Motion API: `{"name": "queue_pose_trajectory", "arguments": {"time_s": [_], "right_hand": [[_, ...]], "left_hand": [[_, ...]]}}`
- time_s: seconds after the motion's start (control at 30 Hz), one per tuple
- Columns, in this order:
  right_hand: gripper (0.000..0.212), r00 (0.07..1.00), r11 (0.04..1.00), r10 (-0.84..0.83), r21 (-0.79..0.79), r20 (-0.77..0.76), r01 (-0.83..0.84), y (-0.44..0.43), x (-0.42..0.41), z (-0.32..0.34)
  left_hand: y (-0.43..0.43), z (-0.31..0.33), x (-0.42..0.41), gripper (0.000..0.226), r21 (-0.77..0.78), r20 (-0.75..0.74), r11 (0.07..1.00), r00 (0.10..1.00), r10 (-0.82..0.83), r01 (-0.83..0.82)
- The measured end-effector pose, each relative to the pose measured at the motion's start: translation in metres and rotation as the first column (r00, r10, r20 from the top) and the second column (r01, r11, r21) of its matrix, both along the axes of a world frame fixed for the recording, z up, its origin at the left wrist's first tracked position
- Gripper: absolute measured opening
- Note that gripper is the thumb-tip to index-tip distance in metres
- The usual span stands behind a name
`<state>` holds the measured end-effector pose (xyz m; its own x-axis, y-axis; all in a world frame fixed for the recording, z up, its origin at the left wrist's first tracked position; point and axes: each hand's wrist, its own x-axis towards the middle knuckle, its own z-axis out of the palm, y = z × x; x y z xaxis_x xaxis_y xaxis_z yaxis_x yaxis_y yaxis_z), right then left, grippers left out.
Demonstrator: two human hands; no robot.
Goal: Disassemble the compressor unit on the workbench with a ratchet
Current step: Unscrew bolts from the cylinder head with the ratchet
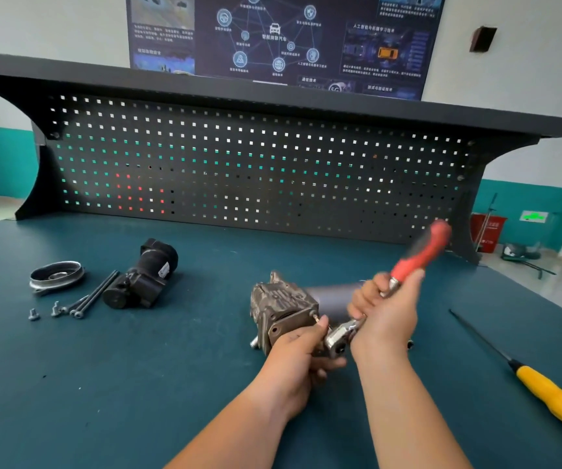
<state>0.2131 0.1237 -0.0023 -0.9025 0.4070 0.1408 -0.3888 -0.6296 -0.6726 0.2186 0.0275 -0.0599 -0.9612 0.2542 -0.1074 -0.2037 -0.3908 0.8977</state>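
The compressor unit (281,306), a brownish ribbed metal block with a grey cylinder behind it, lies on the green workbench mat (171,384) in the middle. My left hand (298,350) grips its near end, thumb next to a small fitting. My right hand (386,308) grips the ratchet (418,257) low on its shaft; the red handle points up and right and is motion-blurred. Its chrome head (338,338) sits at the unit's near right side, between my hands.
At left lie a black motor part (142,275), a round metal cover (57,275), long black bolts (95,296) and small screws (34,313). A yellow-handled screwdriver (550,394) lies at right. A black pegboard (255,170) closes the back of the bench.
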Motion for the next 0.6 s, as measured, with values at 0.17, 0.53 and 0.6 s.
{"name": "queue_pose_trajectory", "arguments": {"time_s": [0.17, 0.53, 0.6], "right_hand": [[0.054, 0.996, 0.986, -0.017, -0.163, 0.088, 0.031, 0.005, -0.005, -0.009], [0.047, 0.896, -0.318, 0.424, 0.904, -0.132, 0.284, -0.035, 0.009, 0.006], [0.047, 0.887, -0.213, 0.426, 0.932, -0.181, 0.293, -0.034, 0.012, 0.002]], "left_hand": [[0.001, 0.000, 0.004, 0.026, 0.011, -0.002, 1.000, 1.000, 0.010, -0.010], [0.006, 0.001, 0.005, 0.027, 0.135, -0.030, 0.991, 0.999, 0.026, -0.022], [0.007, 0.001, 0.004, 0.027, 0.149, -0.024, 0.986, 0.997, 0.073, -0.069]]}}
